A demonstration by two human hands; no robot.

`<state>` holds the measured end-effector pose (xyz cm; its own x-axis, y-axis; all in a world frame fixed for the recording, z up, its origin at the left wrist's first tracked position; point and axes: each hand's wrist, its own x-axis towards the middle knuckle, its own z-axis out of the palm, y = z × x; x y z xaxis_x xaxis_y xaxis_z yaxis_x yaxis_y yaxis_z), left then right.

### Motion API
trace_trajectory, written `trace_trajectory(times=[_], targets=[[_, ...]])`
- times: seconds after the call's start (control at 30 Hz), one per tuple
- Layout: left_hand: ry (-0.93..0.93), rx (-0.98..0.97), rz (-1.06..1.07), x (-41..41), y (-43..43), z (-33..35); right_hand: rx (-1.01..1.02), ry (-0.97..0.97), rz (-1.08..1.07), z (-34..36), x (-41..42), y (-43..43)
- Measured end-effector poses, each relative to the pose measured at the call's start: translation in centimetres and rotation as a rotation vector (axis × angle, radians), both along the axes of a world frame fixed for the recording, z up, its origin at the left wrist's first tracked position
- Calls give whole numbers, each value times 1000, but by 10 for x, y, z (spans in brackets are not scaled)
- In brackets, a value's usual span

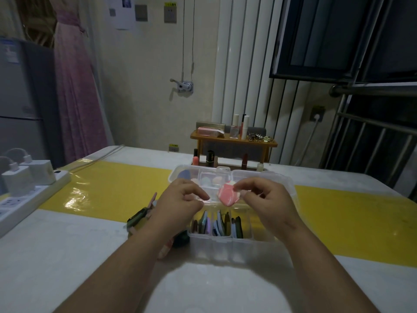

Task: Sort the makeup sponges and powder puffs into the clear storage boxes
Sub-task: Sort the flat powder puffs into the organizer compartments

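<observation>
Right hand: thumb and forefinger clamped on the edge of a pink-and-white marbled puff, held in the air.
Left hand: just beside the puff but apart from it, fingers curled in, nothing in its grip.
Puff position: above the gap between the two clear boxes, between the two hands.
Near clear box: on the counter below the hands; its compartments hold flat puffs standing on edge, in dark, blue and lilac tones.
Far clear box: touching or just behind the near one; a blue sponge and pale sponges lie in its left compartments.
Counter: white, with a glossy yellow band running across it under the boxes.
Left of the boxes: dark green items, partly hidden by the left forearm.
Counter's left edge: a white power strip with two white chargers plugged in.
Far edge: a small wooden shelf carrying bottles and a pink carton, lipsticks standing beneath it.
Room: dim cream wall, pink curtain and grey fridge at left, barred dark window at right.
</observation>
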<state>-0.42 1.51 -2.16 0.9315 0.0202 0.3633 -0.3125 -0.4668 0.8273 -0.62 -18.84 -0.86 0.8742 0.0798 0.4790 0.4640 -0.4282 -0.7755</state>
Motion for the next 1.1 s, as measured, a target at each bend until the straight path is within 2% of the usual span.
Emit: trace_trajectory(times=[0.13,0.23,0.37,0.53,1.1], targets=[[70,151,78,2,1,0,86,-6,-9,1,-1,-2],[142,215,84,0,0,0,47,12,-4,1,-1,-2],[133,279,71,0,-1,-1,7,47,5,1,-1,-4],[80,290,87,3,2,-2,-49,80,3,1,-1,-3],[80,266,92,5,3,-5,-386,232,-28,3,-4,0]])
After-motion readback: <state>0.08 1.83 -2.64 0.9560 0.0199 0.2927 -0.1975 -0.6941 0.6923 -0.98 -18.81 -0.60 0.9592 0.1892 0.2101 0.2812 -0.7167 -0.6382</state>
